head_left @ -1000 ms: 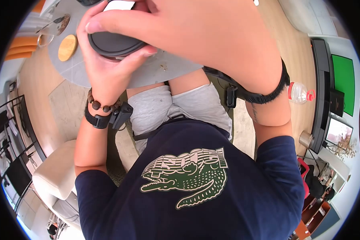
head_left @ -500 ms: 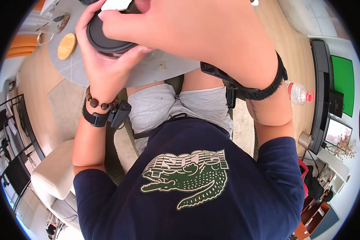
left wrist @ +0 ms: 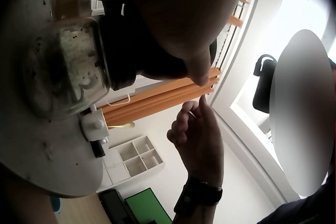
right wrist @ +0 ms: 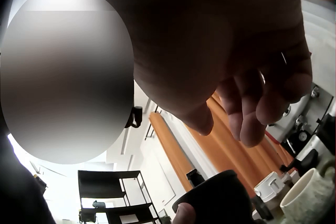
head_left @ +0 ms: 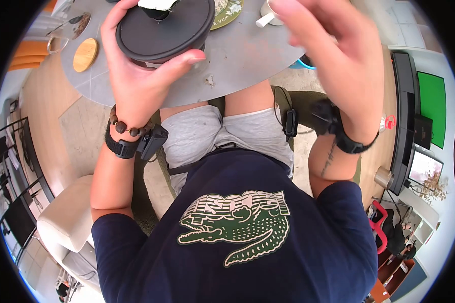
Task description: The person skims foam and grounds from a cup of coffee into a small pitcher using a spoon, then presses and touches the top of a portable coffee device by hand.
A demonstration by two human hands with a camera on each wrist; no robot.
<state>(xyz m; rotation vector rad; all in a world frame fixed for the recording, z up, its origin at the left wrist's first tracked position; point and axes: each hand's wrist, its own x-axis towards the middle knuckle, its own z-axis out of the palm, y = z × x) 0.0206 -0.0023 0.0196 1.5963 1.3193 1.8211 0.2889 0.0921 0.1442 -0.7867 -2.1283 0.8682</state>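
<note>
Where the black pot is: over the round gray table (head_left: 237, 65) near its left part, the black pot (head_left: 164, 35) sits in the grip of the left hand (head_left: 136, 83). Whether its base touches the table, I cannot tell.
Left hand: clamped on the pot, fingers round the side away from the thumb, thumb along the near side. With one hand on so wide a pot, a loose thumb could let it tip or turn.
Lid: on the pot, knob (head_left: 158, 15) up. I cannot tell how firmly it fits; if it is loose, a tilt could slide it off, and a knock on the knob could jar it.
White piece: it lies over the knob (head_left: 159, 4); a brush from a finger could shift it if it is not stuck down.
Right hand: apart from the pot and holding nothing (head_left: 344, 65), fingers loosely bent and blurred. Swung low, it could clip the white cup (head_left: 272, 11), whose handle juts out.
Green plate: just beyond the pot (head_left: 227, 19); set down carelessly, the pot could strike its rim.
Crumbs: on the table near the edge (head_left: 210, 80); a sleeve or wrist could sweep them off.
</note>
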